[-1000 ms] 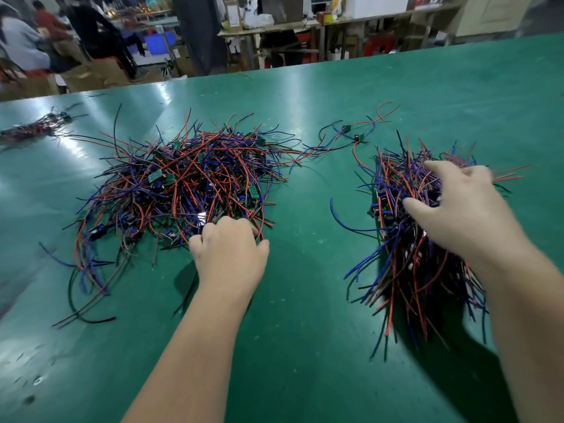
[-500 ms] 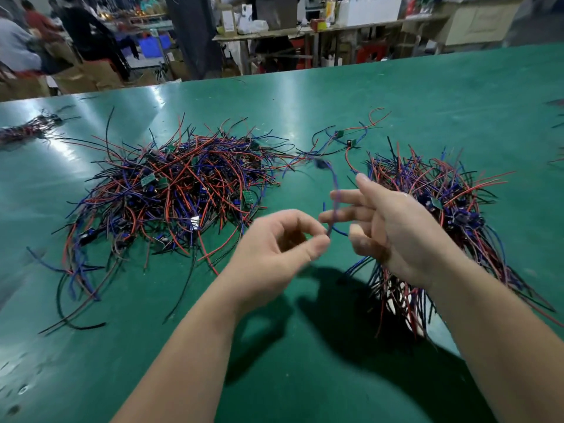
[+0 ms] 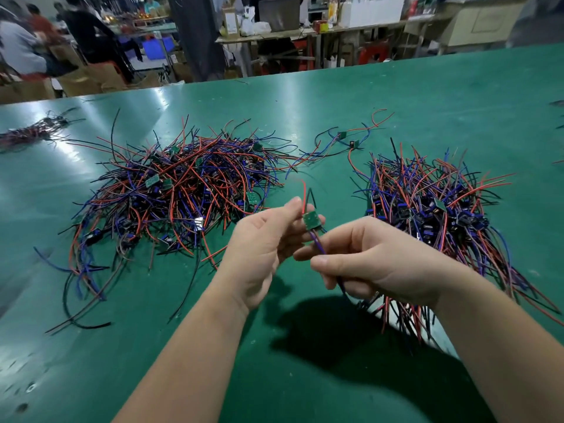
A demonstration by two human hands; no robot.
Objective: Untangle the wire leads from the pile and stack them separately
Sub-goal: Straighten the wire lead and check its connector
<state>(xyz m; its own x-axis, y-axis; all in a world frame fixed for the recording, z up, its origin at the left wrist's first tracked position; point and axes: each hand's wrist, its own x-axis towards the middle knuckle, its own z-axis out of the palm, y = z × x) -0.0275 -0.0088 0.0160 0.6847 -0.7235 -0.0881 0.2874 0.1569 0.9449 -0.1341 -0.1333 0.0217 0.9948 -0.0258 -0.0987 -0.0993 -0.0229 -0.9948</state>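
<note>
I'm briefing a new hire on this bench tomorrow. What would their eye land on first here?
First, the sprawling tangled pile of red, blue and black leads left of centre on the green table, with a second pile at right. Then, in the middle foreground, the left hand pinching a small green board while the right hand pinches its purple wires.

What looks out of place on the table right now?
Two stray leads lie loose on the table, at the far side between the tangled pile and the sorted stack, part of neither. Nothing else stands out; left hand and right hand hold one lead.
</note>
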